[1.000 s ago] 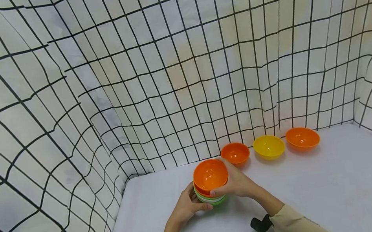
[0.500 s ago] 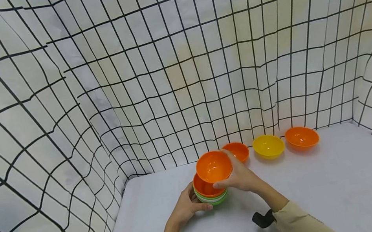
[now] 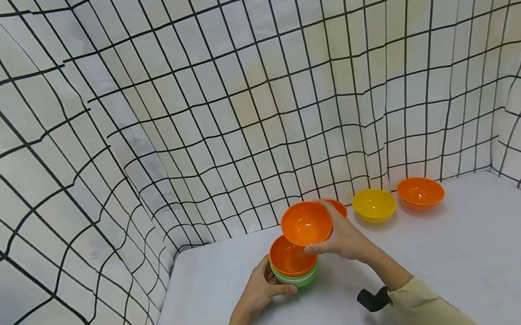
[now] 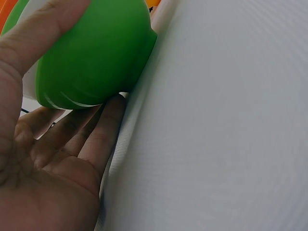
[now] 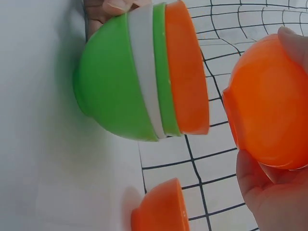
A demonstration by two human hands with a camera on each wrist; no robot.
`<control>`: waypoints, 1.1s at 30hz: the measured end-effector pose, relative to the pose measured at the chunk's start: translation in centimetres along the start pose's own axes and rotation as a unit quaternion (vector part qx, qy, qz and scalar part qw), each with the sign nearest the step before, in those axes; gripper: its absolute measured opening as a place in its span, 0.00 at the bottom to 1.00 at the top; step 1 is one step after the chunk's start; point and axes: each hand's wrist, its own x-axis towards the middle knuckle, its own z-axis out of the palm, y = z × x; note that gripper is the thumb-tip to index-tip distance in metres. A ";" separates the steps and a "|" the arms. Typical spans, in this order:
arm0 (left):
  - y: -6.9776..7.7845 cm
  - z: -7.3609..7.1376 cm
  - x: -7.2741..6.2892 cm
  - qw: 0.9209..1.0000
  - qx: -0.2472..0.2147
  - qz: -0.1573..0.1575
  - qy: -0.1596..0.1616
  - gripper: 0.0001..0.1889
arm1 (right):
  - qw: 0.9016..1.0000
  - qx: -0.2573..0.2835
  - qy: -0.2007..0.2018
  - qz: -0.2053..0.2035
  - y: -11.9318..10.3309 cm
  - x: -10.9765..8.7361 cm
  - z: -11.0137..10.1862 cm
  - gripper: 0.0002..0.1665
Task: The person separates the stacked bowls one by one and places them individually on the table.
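Gripping an orange bowl (image 3: 306,224) with my right hand (image 3: 343,237), I am holding it just above the bowl stack (image 3: 292,258), and through the right wrist camera I am seeing a gap between them. My left hand (image 3: 262,289) is clasping the stack on the white table (image 3: 459,262), while a half-hidden bowl (image 3: 339,207), a yellow bowl (image 3: 374,205) and a wide bowl (image 3: 421,193) are standing in a row behind.

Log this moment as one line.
left hand: grips orange-topped bowl stack | right hand: holds raised orange bowl, apart from stack | behind: partly hidden orange bowl, yellow bowl, rightmost orange bowl
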 end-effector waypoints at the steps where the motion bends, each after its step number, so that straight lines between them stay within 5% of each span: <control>1: 0.0 0.0 0.0 1.000 0.001 0.001 0.001 0.50 | 1.000 -0.002 0.002 0.001 0.0 0.0 -0.2 0.69; 16: -0.5 0.0 0.3 1.000 -0.010 -0.003 0.004 0.52 | 0.999 -0.037 -0.001 0.026 0.9 -1.7 -3.5 0.70; 33: 0.1 0.0 0.3 1.000 -0.010 -0.002 0.004 0.52 | 0.990 -0.132 0.024 0.044 5.6 -6.3 -11.3 0.69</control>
